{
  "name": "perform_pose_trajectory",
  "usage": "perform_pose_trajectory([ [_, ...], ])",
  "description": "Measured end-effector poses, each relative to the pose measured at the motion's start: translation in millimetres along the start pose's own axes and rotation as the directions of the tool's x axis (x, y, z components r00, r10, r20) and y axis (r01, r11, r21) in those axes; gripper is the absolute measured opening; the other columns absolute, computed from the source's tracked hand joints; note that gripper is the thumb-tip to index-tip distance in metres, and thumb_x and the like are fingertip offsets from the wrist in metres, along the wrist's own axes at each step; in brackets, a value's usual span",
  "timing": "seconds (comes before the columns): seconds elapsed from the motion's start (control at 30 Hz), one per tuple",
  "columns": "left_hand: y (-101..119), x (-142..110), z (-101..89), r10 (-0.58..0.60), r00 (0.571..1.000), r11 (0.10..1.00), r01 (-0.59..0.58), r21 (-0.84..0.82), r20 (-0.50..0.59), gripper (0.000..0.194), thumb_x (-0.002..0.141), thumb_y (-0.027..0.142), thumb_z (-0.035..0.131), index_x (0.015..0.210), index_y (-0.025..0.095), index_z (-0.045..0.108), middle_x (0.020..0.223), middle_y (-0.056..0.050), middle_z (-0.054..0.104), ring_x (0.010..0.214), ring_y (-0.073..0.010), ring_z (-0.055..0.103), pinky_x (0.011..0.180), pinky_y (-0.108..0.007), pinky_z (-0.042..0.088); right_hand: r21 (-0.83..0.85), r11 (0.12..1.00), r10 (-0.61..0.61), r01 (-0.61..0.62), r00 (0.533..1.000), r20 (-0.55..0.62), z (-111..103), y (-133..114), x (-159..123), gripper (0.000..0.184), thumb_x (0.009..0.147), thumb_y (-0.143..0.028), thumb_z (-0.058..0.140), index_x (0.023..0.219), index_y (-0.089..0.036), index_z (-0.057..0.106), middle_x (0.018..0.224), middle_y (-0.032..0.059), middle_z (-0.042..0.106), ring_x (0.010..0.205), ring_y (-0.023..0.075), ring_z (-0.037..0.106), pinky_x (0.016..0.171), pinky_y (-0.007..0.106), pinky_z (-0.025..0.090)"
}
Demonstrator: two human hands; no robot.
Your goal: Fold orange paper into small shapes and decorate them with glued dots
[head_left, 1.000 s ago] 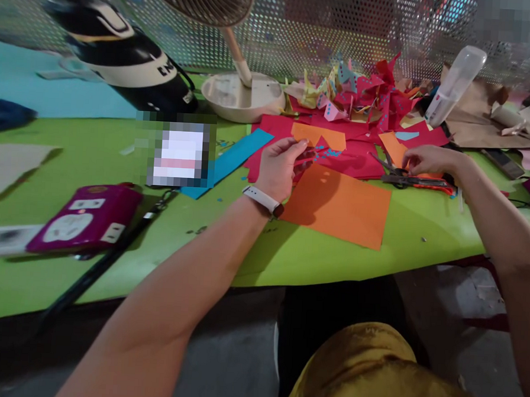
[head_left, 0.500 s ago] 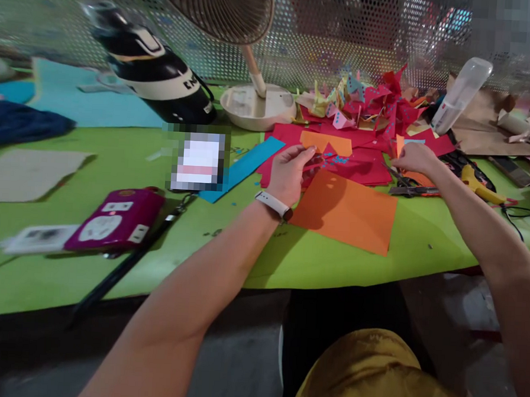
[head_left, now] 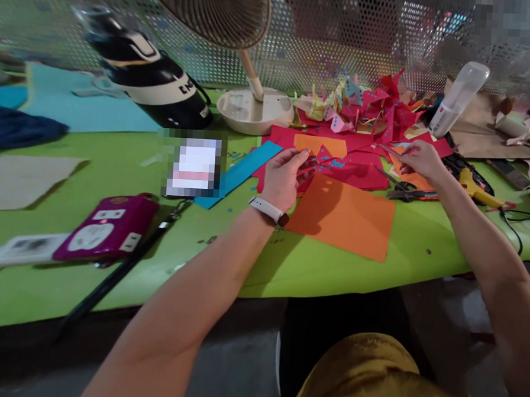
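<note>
My left hand (head_left: 284, 174), with a white watch band at the wrist, pinches a red folded paper piece with blue dots (head_left: 324, 160). My right hand (head_left: 420, 160) is closed on a slim, pale, pointed thing (head_left: 389, 150) aimed left; its kind is unclear. Below that hand lie black-handled scissors (head_left: 408, 193). Red paper sheets (head_left: 369, 159) spread beneath both hands, topped by an orange strip (head_left: 339, 146). Nearer me is an orange paper square (head_left: 346, 217). A blue paper strip (head_left: 249, 168) lies left of my left hand.
Folded paper shapes (head_left: 380, 107) pile up behind the sheets. Around them stand a fan (head_left: 256, 112), a black bottle (head_left: 164, 86) and a clear bottle (head_left: 459, 99). A phone (head_left: 194, 165) and purple power socket (head_left: 107, 229) lie left; a yellow-handled tool (head_left: 476, 187) lies right.
My right hand has lifted slightly from beside the scissors, and a slim pale thing now sticks out of its fingers. My left hand still pinches the red paper.
</note>
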State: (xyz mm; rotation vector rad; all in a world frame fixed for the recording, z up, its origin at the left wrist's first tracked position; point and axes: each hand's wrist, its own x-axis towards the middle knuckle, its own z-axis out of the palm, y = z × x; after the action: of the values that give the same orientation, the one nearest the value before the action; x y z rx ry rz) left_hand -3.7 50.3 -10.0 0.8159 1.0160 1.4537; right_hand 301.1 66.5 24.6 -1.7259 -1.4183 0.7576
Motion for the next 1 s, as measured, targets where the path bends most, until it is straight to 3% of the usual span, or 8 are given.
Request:
perform_pose_trajectory([
  [0.1,0,0,-0.4,-0.018,1.000,1.000,0.017,-0.013,-0.010,0.011,0.076,0.019,0.075,0.073,0.022,0.065,0.076,0.001,0.071,0.072,-0.0136,0.071,0.062,-0.022,0.054,0.125,0.990,-0.056,0.061,0.997,-0.048,-8,-11,-2,0.013,0.075,-0.030,0.073,0.078,-0.022,0.063,0.052,-0.0030,0.061,0.047,0.0129,0.061,0.048,0.026,0.053],
  [0.23,5,-1,-0.5,-0.039,0.999,0.999,0.038,-0.021,-0.028,0.009,0.077,0.017,0.073,0.073,0.021,0.066,0.078,-0.001,0.073,0.075,-0.0138,0.072,0.063,-0.022,0.055,0.196,0.975,-0.100,0.104,0.995,-0.028,-14,-33,-9,0.015,0.079,-0.036,0.071,0.075,-0.023,0.065,0.063,0.0002,0.065,0.058,0.0133,0.063,0.056,0.026,0.056],
  [0.4,14,1,-1.6,-0.021,0.995,1.000,0.021,-0.003,-0.097,0.010,0.078,0.019,0.075,0.074,0.022,0.066,0.079,-0.001,0.074,0.079,-0.0151,0.072,0.062,-0.022,0.056,-0.039,0.948,-0.319,0.317,0.943,-0.093,4,-54,-14,0.028,0.085,-0.048,0.067,0.072,-0.024,0.062,0.059,0.0003,0.055,0.060,0.0160,0.058,0.056,0.029,0.050],
  [0.53,17,4,-4.4,0.014,0.991,0.999,-0.008,0.044,-0.134,0.012,0.076,0.024,0.078,0.078,0.024,0.067,0.087,-0.002,0.075,0.088,-0.0179,0.072,0.062,-0.023,0.058,-0.210,0.875,-0.429,0.436,0.900,0.080,29,-59,-17,0.030,0.090,-0.045,0.059,0.072,-0.022,0.061,0.061,0.0003,0.053,0.066,0.0160,0.056,0.060,0.028,0.044],
  [0.63,15,5,-6.6,0.010,0.992,0.999,-0.004,0.048,-0.128,0.013,0.074,0.024,0.080,0.079,0.023,0.068,0.089,-0.003,0.076,0.092,-0.0195,0.073,0.062,-0.024,0.058,-0.304,0.826,-0.429,0.475,0.879,0.208,40,-57,-19,0.027,0.088,-0.038,0.057,0.069,-0.019,0.062,0.059,0.0006,0.053,0.064,0.0160,0.053,0.061,0.029,0.039],
  [0.77,13,8,-8.4,-0.020,0.992,1.000,0.019,-0.011,-0.126,0.013,0.072,0.019,0.079,0.075,0.021,0.067,0.088,-0.004,0.076,0.091,-0.0184,0.074,0.062,-0.022,0.056,-0.410,0.807,-0.349,0.425,0.903,0.249,39,-53,-16,0.024,0.084,-0.036,0.057,0.068,-0.020,0.065,0.064,0.0046,0.063,0.068,0.0200,0.060,0.064,0.031,0.042],
  [1.0,15,12,-10.0,-0.056,0.991,0.998,0.054,-0.013,-0.122,0.012,0.075,0.014,0.077,0.075,0.022,0.068,0.091,-0.004,0.077,0.088,-0.0166,0.073,0.062,-0.021,0.056,-0.320,0.863,-0.266,0.391,0.890,0.371,31,-45,-7,0.014,0.077,-0.028,0.063,0.064,-0.023,0.062,0.063,0.0019,0.065,0.065,0.0190,0.062,0.064,0.032,0.049],
])
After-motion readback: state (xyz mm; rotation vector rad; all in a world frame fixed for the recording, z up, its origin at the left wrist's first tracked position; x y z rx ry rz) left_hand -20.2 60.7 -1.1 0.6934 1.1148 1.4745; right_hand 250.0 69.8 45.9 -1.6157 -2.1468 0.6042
